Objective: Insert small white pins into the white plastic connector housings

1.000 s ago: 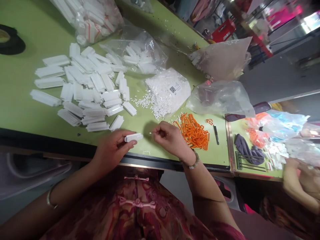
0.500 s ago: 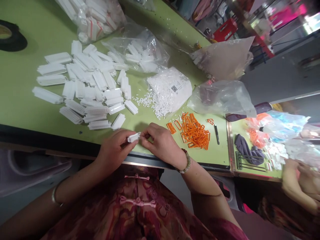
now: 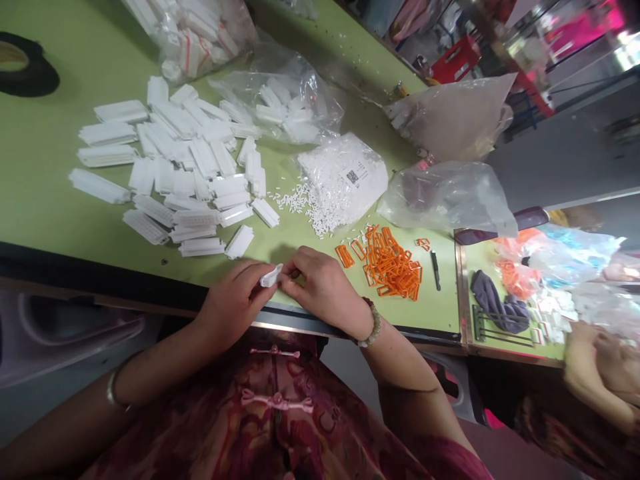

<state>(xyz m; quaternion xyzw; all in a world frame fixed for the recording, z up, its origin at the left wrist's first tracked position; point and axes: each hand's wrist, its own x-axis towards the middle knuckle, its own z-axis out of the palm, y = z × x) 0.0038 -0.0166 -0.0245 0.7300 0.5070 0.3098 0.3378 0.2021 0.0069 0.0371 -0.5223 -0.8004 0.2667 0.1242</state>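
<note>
Near the table's front edge, my left hand (image 3: 233,297) is closed on a small white plastic piece (image 3: 271,276), pinched between thumb and fingers. My right hand (image 3: 320,287) meets it from the other side, its thumb and fingertips together at the piece's right end; whether they hold something small there is hidden. A spread of white plastic housings (image 3: 195,153) lies to the left beyond my hands. Orange rectangular frames (image 3: 393,263) are heaped right of my right hand. Tiny white pegs (image 3: 325,210) spill from a clear labelled bag (image 3: 363,170) ahead.
Clear bags with white parts (image 3: 295,107) stand at the back, and a limp plastic bag (image 3: 450,197) lies at right. A black pen-like tool (image 3: 435,270) rests beside the orange heap. A black tape roll (image 3: 25,63) sits far left. Another person's hands (image 3: 595,347) work at the adjoining table.
The white piece has turned in my left fingers, so a smoother side now faces up. My right hand stays at its end. The whole view has shifted slightly.
</note>
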